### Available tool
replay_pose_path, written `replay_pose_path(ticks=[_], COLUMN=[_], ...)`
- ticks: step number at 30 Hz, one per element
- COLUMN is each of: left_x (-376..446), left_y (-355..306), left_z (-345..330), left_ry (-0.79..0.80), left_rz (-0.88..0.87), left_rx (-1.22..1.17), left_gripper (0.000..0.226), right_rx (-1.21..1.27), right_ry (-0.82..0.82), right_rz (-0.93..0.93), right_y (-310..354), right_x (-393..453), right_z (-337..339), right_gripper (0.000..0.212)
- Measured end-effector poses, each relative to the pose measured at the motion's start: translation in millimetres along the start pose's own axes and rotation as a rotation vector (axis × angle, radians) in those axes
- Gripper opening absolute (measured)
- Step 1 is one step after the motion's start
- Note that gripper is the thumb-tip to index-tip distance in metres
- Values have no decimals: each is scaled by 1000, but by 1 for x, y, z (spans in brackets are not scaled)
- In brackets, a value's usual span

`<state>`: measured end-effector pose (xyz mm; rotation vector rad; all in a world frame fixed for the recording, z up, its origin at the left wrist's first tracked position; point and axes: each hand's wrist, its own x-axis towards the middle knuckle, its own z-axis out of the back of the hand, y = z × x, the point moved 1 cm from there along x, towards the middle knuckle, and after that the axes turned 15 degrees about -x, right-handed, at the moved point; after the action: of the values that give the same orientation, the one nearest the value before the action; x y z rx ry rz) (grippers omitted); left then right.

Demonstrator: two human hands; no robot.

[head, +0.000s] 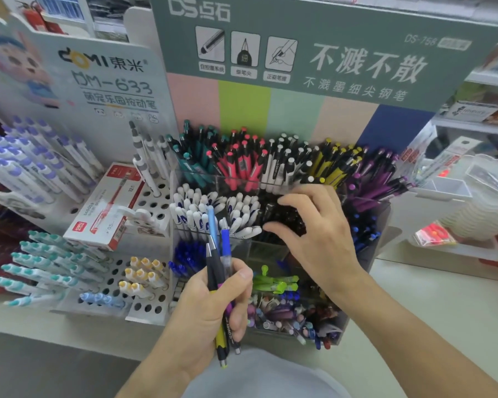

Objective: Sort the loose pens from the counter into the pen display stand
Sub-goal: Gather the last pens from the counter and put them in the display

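My left hand [210,308] grips a bundle of loose pens [217,254] upright in front of the clear pen display stand [266,248]; the bundle has blue, light blue, black, purple and yellow barrels. My right hand [311,228] hovers over the stand's middle row with fingers spread and slightly bent, just above the compartment of black pens [282,215]. I see nothing held in it. The stand's back row holds teal, red, white, yellow and purple pens. White-capped pens [202,208] fill the middle-left compartments.
A white perforated pen rack [153,202] with lilac, teal and yellow pens stands to the left, with a red-and-white pen box [107,205] lying on it. A green display header board [299,50] rises behind. White trays [443,191] sit at the right on the pale counter [431,308].
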<state>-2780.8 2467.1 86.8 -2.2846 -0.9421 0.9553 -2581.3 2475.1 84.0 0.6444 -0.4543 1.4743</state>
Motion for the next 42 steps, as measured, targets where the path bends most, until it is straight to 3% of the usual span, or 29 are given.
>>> replay_pose_path(ticks=[3,7,12,18,22,25,27,29,31,34,37,42], left_x=[-1,-3,-5,-8,-12,-14,-13,-14,-16,-20,-21,-20], left_y=[-1,-1,3,3,1,4,8,11,12,13,16,25], left_z=[2,4,1,-1,-1,-1,0,0,-3,-5,-3,4], left_ry=[-17,-12,54,66,59,64,42,18,36,75,107,71], left_rz=[-8,-2,32,47,67,62,32,10,60,168,170,129], left_rx=[-6,-59,-106,-140,-203,-224,-152,-76,-136,-212,-159,-88], left_gripper=[24,20,17,18,33,43,52,64,60,45,41,41], right_rx=[-47,-61,-52,-126,-46,200,506,745,716,656,629,594], right_ry=[-21,46,-21,-51,-14,19,201,559,708,663,607,712], right_rz=[-7,80,116,124,107,0,-131,-231,-195,-287,-386,-542], right_y=[7,13,10,18,20,31,41,48,48,46,43,43], right_x=[-4,-13,-5,1,-8,-14,-18,-27,-41,-56,-62,-74], right_z=[-2,0,-7,-11,5,35,56,65,65,60,60,60], right_gripper=[30,43,22,19,25,19,3,18,35,39,18,9])
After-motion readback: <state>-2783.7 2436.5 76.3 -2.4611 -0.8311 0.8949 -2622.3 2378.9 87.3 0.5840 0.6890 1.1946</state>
